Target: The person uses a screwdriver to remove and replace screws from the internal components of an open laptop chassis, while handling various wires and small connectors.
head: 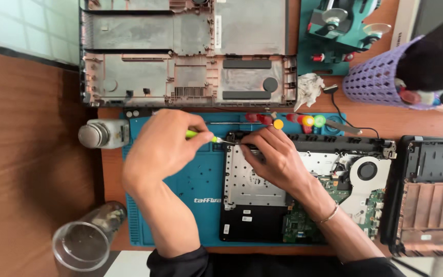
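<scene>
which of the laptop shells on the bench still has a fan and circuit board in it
The opened laptop on the blue mat under both hands; the other shells are bare plastic.

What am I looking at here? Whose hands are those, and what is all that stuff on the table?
This one picture comes from a camera worn on a person's head, looking straight down, so the two hands are that person's own. The left hand holds a small screwdriver with a green handle, its tip pointing at the corner of an opened laptop. The right hand rests on that same corner with its fingers pressing there. Inside the laptop you can see a round fan and a green circuit board. It lies on a blue work mat on a wooden table. Behind it lies the laptop's removed bottom cover. At the left stand a small bottle and an empty glass. At the right is a purple basket.
</scene>
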